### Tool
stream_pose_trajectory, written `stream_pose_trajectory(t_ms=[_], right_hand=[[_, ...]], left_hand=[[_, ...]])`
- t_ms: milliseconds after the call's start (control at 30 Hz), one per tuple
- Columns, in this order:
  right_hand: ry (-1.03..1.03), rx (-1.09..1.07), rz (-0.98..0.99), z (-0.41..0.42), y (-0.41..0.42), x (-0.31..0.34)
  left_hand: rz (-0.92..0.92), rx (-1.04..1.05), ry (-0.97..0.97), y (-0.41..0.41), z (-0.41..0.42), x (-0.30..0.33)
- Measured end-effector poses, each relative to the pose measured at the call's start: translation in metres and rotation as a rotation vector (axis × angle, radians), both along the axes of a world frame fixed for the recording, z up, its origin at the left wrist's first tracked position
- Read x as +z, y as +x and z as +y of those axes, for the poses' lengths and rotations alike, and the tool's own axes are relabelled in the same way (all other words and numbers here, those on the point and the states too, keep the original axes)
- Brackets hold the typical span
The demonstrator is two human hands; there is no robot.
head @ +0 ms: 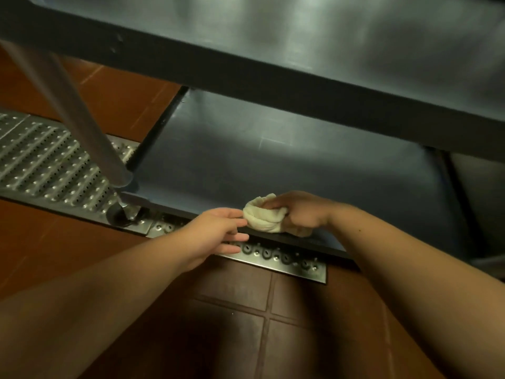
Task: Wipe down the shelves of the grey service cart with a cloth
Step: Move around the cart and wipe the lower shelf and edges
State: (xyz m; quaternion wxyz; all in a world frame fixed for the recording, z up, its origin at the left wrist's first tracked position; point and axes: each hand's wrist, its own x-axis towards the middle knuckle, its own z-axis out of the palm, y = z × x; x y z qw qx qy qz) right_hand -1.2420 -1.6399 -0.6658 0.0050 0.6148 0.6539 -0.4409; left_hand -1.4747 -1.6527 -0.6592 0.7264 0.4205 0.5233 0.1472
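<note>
The grey service cart shows two levels: an upper shelf (355,36) across the top of the view and a lower shelf (259,160) beneath it. A bunched cream cloth (262,217) sits at the front edge of the lower shelf. My right hand (297,212) grips the cloth from the right, fingers curled round it. My left hand (221,231) reaches in from the left with its fingers straight, the fingertips touching the cloth's left side.
A round metal cart leg (82,127) slants down at the left to a caster (123,214). A perforated steel floor drain grate (49,165) runs under the cart's front edge. Red-brown floor tiles (246,310) lie below my arms.
</note>
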Motion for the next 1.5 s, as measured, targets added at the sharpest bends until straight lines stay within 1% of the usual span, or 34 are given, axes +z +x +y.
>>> stream_pose_trajectory(t_ms=[167, 233, 267, 333, 433, 500, 533, 567, 600, 633, 667, 700, 767, 800, 833, 867, 900, 933, 967, 1000, 1067, 1167, 1267, 1333, 1467, 1500], right_hand=[[-0.044, 0.071, -0.094, -0.024, 0.056, 0.008], [-0.082, 0.016, -0.101, -0.034, 0.083, 0.008], [-0.104, -0.048, -0.085, -0.04, 0.098, 0.007], [-0.149, -0.282, 0.074, -0.053, 0.124, 0.006], [-0.193, -0.627, 0.545, -0.068, 0.15, 0.006], [-0.161, -0.764, 0.821, -0.071, 0.161, 0.004], [-0.136, -0.816, 0.926, -0.071, 0.165, 0.005], [-0.097, -0.85, 1.006, -0.07, 0.167, 0.006], [-0.035, -0.877, 1.025, -0.068, 0.17, 0.007], [0.062, -0.898, 0.989, -0.067, 0.172, 0.008], [0.19, -0.939, 0.873, -0.068, 0.176, 0.011], [0.333, -0.957, 0.71, -0.068, 0.18, 0.011], [0.689, -0.923, 0.244, -0.07, 0.188, 0.007], [0.851, -0.833, 0.001, -0.072, 0.191, 0.001], [0.916, -0.713, -0.212, -0.075, 0.196, -0.01], [0.83, -0.593, -0.394, -0.08, 0.199, -0.022], [0.648, -0.513, -0.556, -0.088, 0.2, -0.036], [0.464, -0.474, -0.69, -0.096, 0.201, -0.049], [0.352, -0.449, -0.775, -0.103, 0.202, -0.058], [0.33, -0.442, -0.807, -0.107, 0.203, -0.065], [0.37, -0.467, -0.8, -0.105, 0.208, -0.068], [0.493, -0.492, -0.795, -0.094, 0.219, -0.068], [0.633, -0.595, -0.747, -0.085, 0.235, -0.073], [0.646, -0.691, -0.712, -0.07, 0.25, -0.068], [0.581, -0.838, -0.572, -0.021, 0.269, -0.041], [0.551, -0.857, -0.565, -0.01, 0.272, -0.034]], left_hand=[[-0.036, -0.051, 0.004, 0.047, -0.015, 0.0], [-0.042, -0.07, 0.01, 0.062, -0.02, 0.0], [-0.042, -0.078, 0.012, 0.069, -0.022, 0.0], [-0.04, -0.089, 0.012, 0.08, -0.025, 0.0], [-0.046, -0.11, 0.012, 0.095, -0.028, 0.003], [-0.046, -0.123, 0.023, 0.101, -0.029, 0.007], [-0.046, -0.122, 0.029, 0.103, -0.029, 0.008], [-0.046, -0.114, 0.036, 0.104, -0.028, 0.01], [-0.046, -0.104, 0.045, 0.103, -0.028, 0.011], [-0.046, -0.091, 0.056, 0.103, -0.026, 0.012], [-0.046, -0.076, 0.067, 0.101, -0.024, 0.014], [-0.05, -0.057, 0.078, 0.1, -0.022, 0.015], [-0.068, -0.018, 0.096, 0.099, -0.018, 0.018], [-0.079, -0.006, 0.103, 0.1, -0.017, 0.018], [-0.085, -0.001, 0.106, 0.102, -0.016, 0.018], [-0.084, -0.006, 0.105, 0.104, -0.017, 0.017], [-0.081, -0.016, 0.1, 0.107, -0.018, 0.016], [-0.074, -0.028, 0.094, 0.11, -0.02, 0.014], [-0.068, -0.041, 0.09, 0.113, -0.023, 0.012], [-0.065, -0.054, 0.088, 0.116, -0.024, 0.011], [-0.064, -0.074, 0.082, 0.121, -0.026, 0.009], [-0.084, -0.068, 0.074, 0.124, -0.025, 0.005], [-0.098, -0.085, 0.068, 0.12, -0.024, -0.002], [-0.106, -0.079, 0.064, 0.116, -0.023, -0.006], [-0.092, -0.029, 0.063, 0.107, -0.019, -0.009], [-0.087, -0.026, 0.066, 0.106, -0.017, -0.01]])
